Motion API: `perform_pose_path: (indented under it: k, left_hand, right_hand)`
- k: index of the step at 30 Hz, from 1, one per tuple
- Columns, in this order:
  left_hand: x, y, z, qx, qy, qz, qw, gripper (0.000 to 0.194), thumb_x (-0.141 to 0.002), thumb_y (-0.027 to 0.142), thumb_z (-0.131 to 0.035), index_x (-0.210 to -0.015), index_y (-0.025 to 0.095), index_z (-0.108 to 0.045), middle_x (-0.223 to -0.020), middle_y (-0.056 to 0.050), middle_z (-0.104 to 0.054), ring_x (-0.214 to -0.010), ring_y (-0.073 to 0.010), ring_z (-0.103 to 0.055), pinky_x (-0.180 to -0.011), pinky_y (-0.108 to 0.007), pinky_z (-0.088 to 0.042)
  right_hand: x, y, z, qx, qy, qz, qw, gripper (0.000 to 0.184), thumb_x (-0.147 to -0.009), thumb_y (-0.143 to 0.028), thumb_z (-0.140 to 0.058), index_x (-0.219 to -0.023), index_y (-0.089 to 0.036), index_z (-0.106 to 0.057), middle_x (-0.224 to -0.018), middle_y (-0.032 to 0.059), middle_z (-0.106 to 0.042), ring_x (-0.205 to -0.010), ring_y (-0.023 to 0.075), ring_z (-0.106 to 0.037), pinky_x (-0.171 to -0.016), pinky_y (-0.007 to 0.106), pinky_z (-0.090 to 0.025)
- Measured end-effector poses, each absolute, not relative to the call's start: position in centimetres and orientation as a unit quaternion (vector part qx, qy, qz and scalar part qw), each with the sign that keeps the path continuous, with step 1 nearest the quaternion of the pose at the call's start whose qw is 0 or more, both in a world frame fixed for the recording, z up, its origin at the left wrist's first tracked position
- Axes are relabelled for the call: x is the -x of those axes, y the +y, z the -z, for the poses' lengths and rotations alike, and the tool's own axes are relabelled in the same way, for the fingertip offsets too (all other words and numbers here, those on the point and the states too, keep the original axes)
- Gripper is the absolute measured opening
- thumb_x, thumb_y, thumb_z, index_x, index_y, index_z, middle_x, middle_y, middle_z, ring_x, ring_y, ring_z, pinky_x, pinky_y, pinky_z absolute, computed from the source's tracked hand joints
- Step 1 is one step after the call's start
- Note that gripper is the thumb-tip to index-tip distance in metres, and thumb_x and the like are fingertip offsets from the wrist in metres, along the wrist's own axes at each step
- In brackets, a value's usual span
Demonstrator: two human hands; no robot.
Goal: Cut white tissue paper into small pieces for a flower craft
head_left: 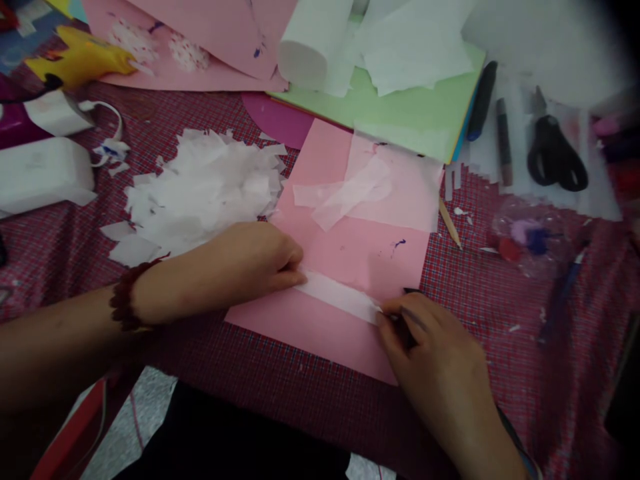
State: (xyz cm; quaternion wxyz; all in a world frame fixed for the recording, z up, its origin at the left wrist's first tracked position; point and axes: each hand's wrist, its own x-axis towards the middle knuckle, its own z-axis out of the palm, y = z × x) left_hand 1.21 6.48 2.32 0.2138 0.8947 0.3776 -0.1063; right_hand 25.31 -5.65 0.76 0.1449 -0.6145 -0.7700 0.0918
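Note:
A narrow white paper strip [341,295] stretches between my two hands, low over a pink sheet [325,257]. Its left end is pinched by my left hand [250,263], with the fingers curled closed. At the right end, the thumb and fingertips of my right hand [435,353] close on the strip. A thin dark object pokes out behind the right fingers; its kind is hidden. Farther up the pink sheet lie loose translucent strips [350,190] and a larger thin white sheet [400,193]. Beyond my left hand is a heap of cut white paper pieces [210,190].
Black-handled scissors [555,150], a dark pen [504,143] and a dark cutter-like tool [483,100] lie at right, near a wooden stick [450,223] and a clear plastic holder [530,237]. A white paper roll [315,47] rests at the back; a white box [45,173] stands left.

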Motion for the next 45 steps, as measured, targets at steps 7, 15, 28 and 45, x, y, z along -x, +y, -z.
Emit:
perform_pose_path:
  k: [7,15,28,45]
  left_hand:
    - [-1.1,5.9,-2.9,-0.909,0.368,0.092,0.170,0.022,-0.094,0.031,-0.056,-0.081,0.017,-0.067,-0.075,-0.004,-0.066,-0.065,-0.0169,-0.057,-0.063,-0.028,-0.039]
    - [-1.9,3.0,-1.4,-0.970,0.188,-0.067,0.138,0.042,-0.093,0.014,-0.058,-0.130,0.034,-0.061,-0.153,-0.005,-0.051,-0.145,-0.0265,-0.040,-0.119,-0.052,-0.028]
    - [-4.5,4.2,-1.3,-0.950,0.246,-0.076,0.176,0.026,-0.086,0.013,-0.062,-0.112,0.012,-0.064,-0.120,-0.014,-0.066,-0.113,-0.0233,-0.061,-0.097,-0.037,-0.051]
    - [-7.3,5.4,-2.5,-0.931,0.243,0.034,0.272,0.012,-0.074,0.007,-0.058,-0.068,0.017,-0.057,-0.079,-0.003,-0.064,-0.071,-0.0138,-0.052,-0.068,-0.027,-0.041]
  right_hand:
    - [-25.2,-5.5,-0.7,0.642,-0.749,-0.094,0.135,0.013,-0.092,-0.020,-0.051,-0.099,-0.020,-0.063,-0.091,0.0091,-0.068,-0.071,0.0229,-0.065,-0.062,0.038,-0.053]
    - [-25.5,-5.6,-0.3,0.645,-0.744,-0.089,0.150,0.030,-0.090,-0.018,-0.056,-0.120,-0.019,-0.060,-0.110,0.0133,-0.064,-0.082,0.0246,-0.068,-0.070,0.042,-0.061]
    - [-26.0,-5.1,0.9,0.572,-0.812,-0.037,0.110,0.014,-0.090,-0.013,-0.050,-0.082,-0.019,-0.059,-0.077,0.0051,-0.066,-0.069,0.0220,-0.068,-0.066,0.035,-0.053]
    - [-25.8,-5.1,-1.3,0.574,-0.790,-0.113,0.185,0.009,-0.088,-0.015,-0.048,-0.087,-0.021,-0.055,-0.092,0.0087,-0.062,-0.081,0.0245,-0.063,-0.075,0.041,-0.052]
